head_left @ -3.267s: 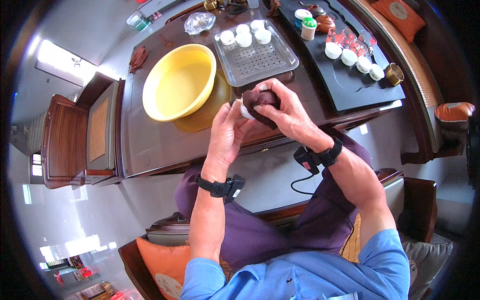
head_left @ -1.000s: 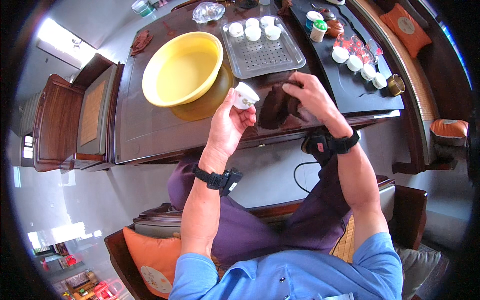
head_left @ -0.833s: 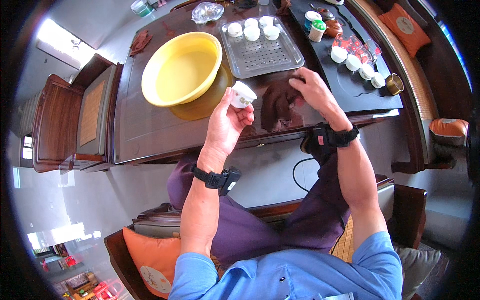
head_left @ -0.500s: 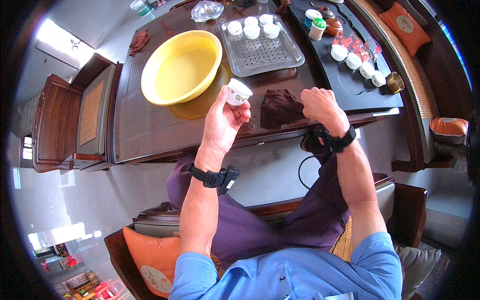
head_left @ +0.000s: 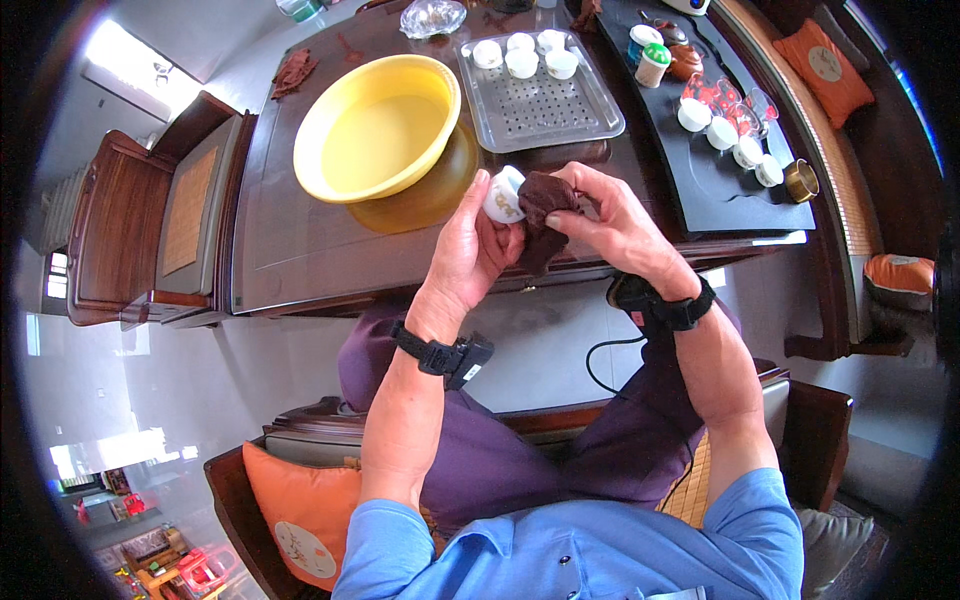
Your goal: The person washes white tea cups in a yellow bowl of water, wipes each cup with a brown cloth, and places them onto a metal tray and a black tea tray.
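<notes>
A small white teacup (head_left: 505, 196) with a gold pattern is gripped in my left hand (head_left: 472, 250), tilted over the near edge of the table. My right hand (head_left: 622, 228) pinches a dark brown cloth (head_left: 545, 208) and presses it against the cup's mouth, so the inside of the cup is partly covered. Beyond the cup stands a large yellow basin (head_left: 318, 150). Further off lies a perforated metal tray (head_left: 520, 125), with several upturned-looking white cups (head_left: 521, 63) grouped at its far end.
A black tea tray (head_left: 690, 195) on the right carries a row of white cups (head_left: 721, 133), red-patterned glasses (head_left: 745, 118), a brown teapot (head_left: 684, 62), a green-lidded jar (head_left: 653, 66) and a brass-coloured cup (head_left: 801, 181). Another brown cloth (head_left: 294, 73) lies at the far left.
My right hand has picked up the brown cloth from the table and brought it left to the cup. The left hand has moved slightly right and nearer with the cup.
</notes>
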Motion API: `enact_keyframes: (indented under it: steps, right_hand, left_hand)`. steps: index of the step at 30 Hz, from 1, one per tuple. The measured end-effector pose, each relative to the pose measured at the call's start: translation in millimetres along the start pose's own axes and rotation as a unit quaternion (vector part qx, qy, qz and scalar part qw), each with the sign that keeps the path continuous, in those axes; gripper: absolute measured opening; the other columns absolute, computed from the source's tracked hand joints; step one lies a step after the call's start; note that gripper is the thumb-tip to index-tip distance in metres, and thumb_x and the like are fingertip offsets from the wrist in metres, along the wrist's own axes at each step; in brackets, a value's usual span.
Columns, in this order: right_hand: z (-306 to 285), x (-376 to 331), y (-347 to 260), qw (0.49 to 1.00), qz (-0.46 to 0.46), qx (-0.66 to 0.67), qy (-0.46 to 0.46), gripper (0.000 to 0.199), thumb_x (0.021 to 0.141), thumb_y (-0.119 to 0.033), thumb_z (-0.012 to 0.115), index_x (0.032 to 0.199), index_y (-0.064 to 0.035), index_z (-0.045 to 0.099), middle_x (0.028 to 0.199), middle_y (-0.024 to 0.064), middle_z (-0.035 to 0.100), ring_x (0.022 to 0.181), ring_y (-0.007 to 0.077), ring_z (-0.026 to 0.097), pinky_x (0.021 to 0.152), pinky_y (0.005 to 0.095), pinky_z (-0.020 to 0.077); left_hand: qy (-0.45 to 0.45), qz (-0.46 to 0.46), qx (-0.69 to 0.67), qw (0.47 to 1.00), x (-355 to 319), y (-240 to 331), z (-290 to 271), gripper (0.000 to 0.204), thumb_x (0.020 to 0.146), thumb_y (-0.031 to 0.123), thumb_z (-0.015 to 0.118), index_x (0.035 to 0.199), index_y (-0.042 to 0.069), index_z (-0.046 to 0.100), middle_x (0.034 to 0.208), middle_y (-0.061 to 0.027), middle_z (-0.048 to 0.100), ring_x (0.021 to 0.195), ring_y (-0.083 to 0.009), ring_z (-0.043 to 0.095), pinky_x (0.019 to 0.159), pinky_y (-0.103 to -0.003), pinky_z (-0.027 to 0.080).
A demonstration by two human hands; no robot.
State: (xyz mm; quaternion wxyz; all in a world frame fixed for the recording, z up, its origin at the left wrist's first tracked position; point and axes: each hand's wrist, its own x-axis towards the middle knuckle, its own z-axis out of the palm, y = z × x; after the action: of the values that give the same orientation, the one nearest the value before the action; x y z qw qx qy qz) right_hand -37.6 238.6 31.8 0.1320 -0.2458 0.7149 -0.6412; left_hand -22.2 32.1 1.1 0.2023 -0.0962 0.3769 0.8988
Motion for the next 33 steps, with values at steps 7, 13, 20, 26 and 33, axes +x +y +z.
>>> enact_keyframes:
  steps: [7, 13, 20, 26, 33]
  right_hand:
    - [13.9, 8.8, 18.7, 0.9, -0.239, -0.358, 0.069, 0.038, 0.077, -0.007, 0.075, 0.114, -0.0048, 0.066, 0.108, 0.0139, 0.067, 0.107, 0.0339, 0.06, 0.09, 0.0444, 0.0494]
    - [14.0, 11.0, 8.8, 0.928, -0.195, -0.319, 0.003, 0.044, 0.076, -0.006, 0.074, 0.12, -0.004, 0.066, 0.114, 0.0149, 0.067, 0.103, 0.0354, 0.061, 0.089, 0.0426, 0.0513]
    - [7.2, 6.2, 10.4, 0.947, -0.143, -0.274, -0.084, 0.056, 0.076, -0.001, 0.071, 0.13, -0.002, 0.059, 0.13, 0.0209, 0.062, 0.122, 0.0411, 0.058, 0.102, 0.0464, 0.0489]
    - [6.6, 2.7, -0.8, 0.908, -0.218, -0.347, -0.086, 0.043, 0.077, -0.008, 0.072, 0.119, -0.004, 0.062, 0.11, 0.0143, 0.067, 0.095, 0.0384, 0.066, 0.083, 0.046, 0.0548]
    - [24.6, 1.3, 8.2, 0.865, -0.311, -0.392, 0.03, 0.036, 0.078, -0.013, 0.075, 0.111, -0.0047, 0.062, 0.098, 0.012, 0.067, 0.084, 0.0338, 0.068, 0.072, 0.043, 0.0561]
  left_hand:
    - [-0.037, -0.027, -0.044, 0.998, -1.4, 1.7, -1.3, 0.039, 0.103, 0.05, 0.051, 0.109, 0.013, 0.062, 0.078, 0.0013, 0.065, 0.06, -0.0099, 0.06, 0.044, -0.023, 0.044]
    - [-0.079, -0.053, -0.047, 0.994, -7.3, 4.8, -7.7, 0.037, 0.103, 0.048, 0.053, 0.109, 0.012, 0.062, 0.076, 0.0015, 0.064, 0.06, -0.0091, 0.059, 0.043, -0.022, 0.043]
    - [0.027, -0.04, 0.022, 0.999, -3.9, 3.6, -0.3, 0.041, 0.103, 0.051, 0.049, 0.1, 0.013, 0.065, 0.064, 0.0012, 0.059, 0.045, -0.01, 0.05, 0.037, -0.021, 0.036]
    - [-0.046, -0.091, 0.029, 0.994, -6.4, 4.7, -13.8, 0.036, 0.101, 0.05, 0.053, 0.094, 0.015, 0.062, 0.063, 0.0026, 0.059, 0.041, -0.0081, 0.048, 0.033, -0.02, 0.031]
    - [-0.036, -0.065, -0.027, 0.997, -6.6, 6.0, -3.8, 0.032, 0.1, 0.046, 0.058, 0.102, 0.015, 0.065, 0.075, 0.0048, 0.064, 0.052, -0.0069, 0.055, 0.041, -0.017, 0.039]
